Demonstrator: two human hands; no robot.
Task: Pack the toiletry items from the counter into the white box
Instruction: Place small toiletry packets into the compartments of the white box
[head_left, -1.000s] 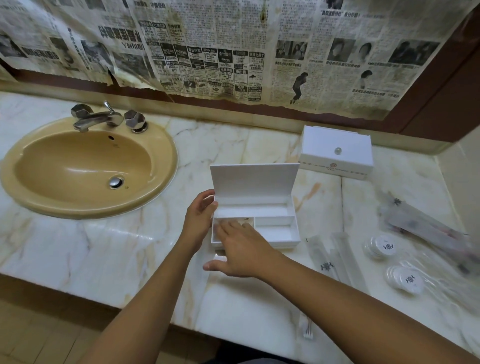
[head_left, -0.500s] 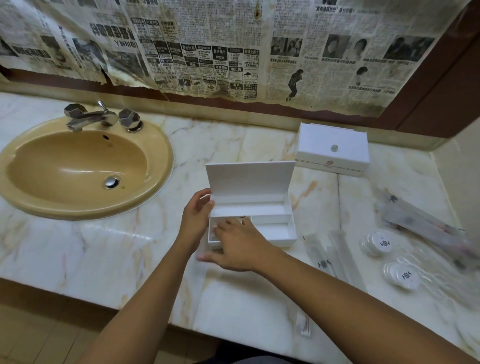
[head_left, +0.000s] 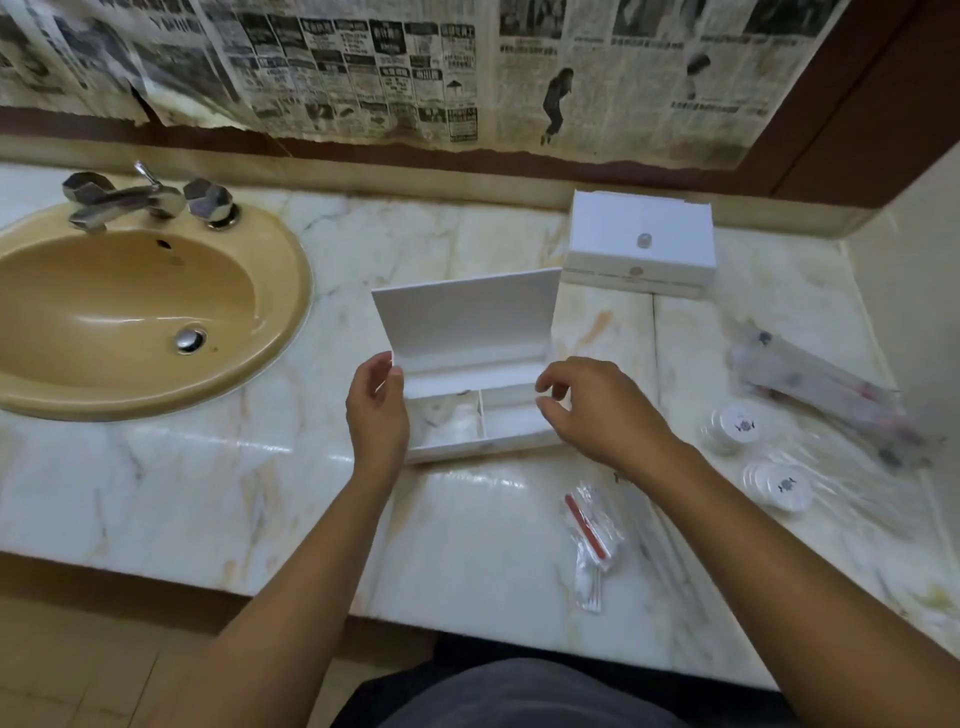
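Observation:
The open white box (head_left: 511, 444) stands on the marble counter (head_left: 208, 493) with its lid raised toward the wall. A clear plastic packet (head_left: 449, 422) lies in its left compartment; the right compartment looks bare. My left hand (head_left: 376, 415) is against the box's left end, thumb and fingertips holding the wall near the lid hinge. My right hand (head_left: 597, 410) hovers over the box's right end with loosely curled fingers and nothing in it. A clear packet of cotton swabs with a red file (head_left: 589, 527) lies in front of the box.
A closed second white box (head_left: 641, 241) sits by the wall. Two round white capped items (head_left: 735, 426) (head_left: 782, 486) and long clear toothbrush packets (head_left: 821, 395) lie at the right. A tan sink (head_left: 130, 306) with a chrome faucet (head_left: 130, 200) fills the left. The counter's front edge is close.
My right hand has lifted out of the left compartment and moved to the box's right end, leaving a clear packet inside. The left hand stays at the box's left end.

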